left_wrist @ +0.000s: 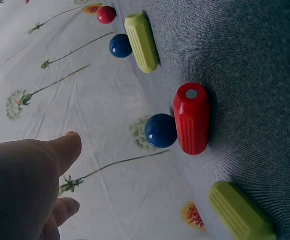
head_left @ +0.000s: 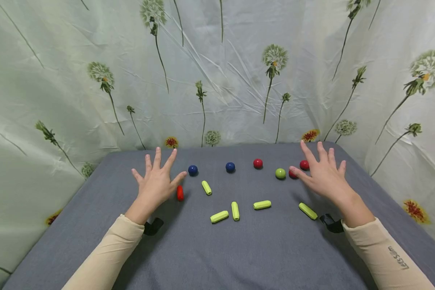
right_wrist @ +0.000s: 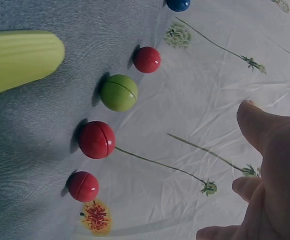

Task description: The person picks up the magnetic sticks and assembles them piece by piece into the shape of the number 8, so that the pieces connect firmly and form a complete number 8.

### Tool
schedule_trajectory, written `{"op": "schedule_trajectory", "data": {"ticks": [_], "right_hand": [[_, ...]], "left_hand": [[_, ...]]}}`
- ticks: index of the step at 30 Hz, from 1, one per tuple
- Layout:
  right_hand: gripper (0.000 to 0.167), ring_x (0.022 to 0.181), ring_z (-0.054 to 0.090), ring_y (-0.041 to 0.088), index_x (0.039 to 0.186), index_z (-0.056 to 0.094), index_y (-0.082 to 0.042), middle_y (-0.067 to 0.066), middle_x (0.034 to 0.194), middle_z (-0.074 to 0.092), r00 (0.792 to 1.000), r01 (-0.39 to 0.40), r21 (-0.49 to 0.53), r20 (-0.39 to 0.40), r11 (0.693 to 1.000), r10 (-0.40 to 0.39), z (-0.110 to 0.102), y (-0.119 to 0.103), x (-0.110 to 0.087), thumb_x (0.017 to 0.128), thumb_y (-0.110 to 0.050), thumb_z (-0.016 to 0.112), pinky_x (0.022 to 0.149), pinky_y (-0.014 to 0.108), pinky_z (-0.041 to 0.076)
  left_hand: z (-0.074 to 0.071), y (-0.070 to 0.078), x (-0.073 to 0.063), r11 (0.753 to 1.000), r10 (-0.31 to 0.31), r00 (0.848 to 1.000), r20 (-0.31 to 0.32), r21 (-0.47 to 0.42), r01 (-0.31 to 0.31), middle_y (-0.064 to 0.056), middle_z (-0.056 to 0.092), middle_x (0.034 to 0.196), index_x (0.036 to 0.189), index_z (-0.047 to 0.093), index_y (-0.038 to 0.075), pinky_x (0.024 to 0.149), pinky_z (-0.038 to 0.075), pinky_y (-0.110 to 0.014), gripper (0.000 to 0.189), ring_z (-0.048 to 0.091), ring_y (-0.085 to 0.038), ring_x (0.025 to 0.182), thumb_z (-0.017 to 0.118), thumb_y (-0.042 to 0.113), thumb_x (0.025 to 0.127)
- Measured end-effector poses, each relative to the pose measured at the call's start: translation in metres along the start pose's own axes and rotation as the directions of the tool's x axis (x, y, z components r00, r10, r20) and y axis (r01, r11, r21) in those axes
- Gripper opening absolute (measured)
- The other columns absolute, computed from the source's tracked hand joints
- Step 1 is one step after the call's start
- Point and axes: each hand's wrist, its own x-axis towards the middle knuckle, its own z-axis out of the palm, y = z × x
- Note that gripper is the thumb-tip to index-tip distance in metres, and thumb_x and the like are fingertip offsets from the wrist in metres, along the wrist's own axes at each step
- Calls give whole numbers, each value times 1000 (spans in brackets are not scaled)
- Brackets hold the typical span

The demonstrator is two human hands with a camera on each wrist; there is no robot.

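My left hand [head_left: 155, 183] is held over the cloth with its fingers spread, touching nothing. Just right of its thumb lie a red ribbed magnetic stick [head_left: 180, 193] and a blue ball [head_left: 193, 170]. The right hand [head_left: 328, 179], also spread and without anything in it, hovers beside a green ball [head_left: 280, 173] and a red ball [head_left: 304, 164]; its thumb partly covers another red ball [head_left: 293, 173]. Below that hand is a yellow-green stick [head_left: 307, 211]. In the left wrist view, a pale round spot shows on the end of the red stick [left_wrist: 192, 120].
Several more yellow-green sticks [head_left: 235, 211] lie scattered mid-table on the grey cloth [head_left: 217, 253]. Farther back are a second blue ball [head_left: 230, 167] and a third red ball [head_left: 258, 163]. Behind the table hangs a flower-printed curtain [head_left: 232, 100].
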Motion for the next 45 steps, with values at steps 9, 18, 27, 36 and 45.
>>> {"op": "schedule_trajectory", "data": {"ticks": [9, 18, 27, 36, 45], "right_hand": [[90, 137, -10, 57, 147, -10, -40, 23, 156, -13, 999, 3, -6, 39, 1000, -3, -1, 0, -2, 82, -77, 39, 96, 79, -4], [91, 138, -11, 56, 148, -10, -39, 22, 156, -15, 997, 4, 3, 83, 1000, -4, -4, 1, -1, 81, -77, 39, 97, 78, -4], [90, 138, -7, 57, 149, -7, -37, 24, 156, -10, 994, 4, 4, 108, 1000, -4, -6, 4, -2, 84, -72, 43, 99, 77, -2], [88, 139, 8, 54, 151, 3, -32, 26, 156, 5, 992, 42, -6, 120, 999, -41, -4, 4, 3, 84, -71, 44, 101, 75, 7], [81, 126, 34, 53, 151, 17, -26, 25, 147, 29, 991, 105, -10, 87, 994, -103, 1, 4, 8, 86, -64, 49, 91, 71, 30]], "left_hand": [[0, 3, 2, 1000, -2, 1000, 5, -7, 2, -11, -5, 160, 147, 3, 46, 98, -5, -80, 79, -2, -48, 143, 38, 76, 82], [-2, 5, 2, 1000, -3, 1000, 13, 0, 3, -13, -5, 159, 147, 5, 45, 97, -5, -80, 78, -1, -48, 143, 39, 74, 83], [-6, 11, 3, 1000, 0, 1000, 4, 4, 0, -15, 4, 159, 147, 7, 46, 99, 2, -79, 77, 7, -45, 144, 43, 71, 84], [-8, 11, -3, 997, 73, 997, -31, -1, -73, -13, 60, 109, 128, 53, 18, 68, 48, -46, 56, 58, -32, 94, 61, 53, 85], [0, 8, -5, 996, 67, 992, 106, -58, -61, -9, 65, 78, 111, 59, 7, 52, 42, -30, 47, 54, -19, 59, 67, 44, 83]]}}
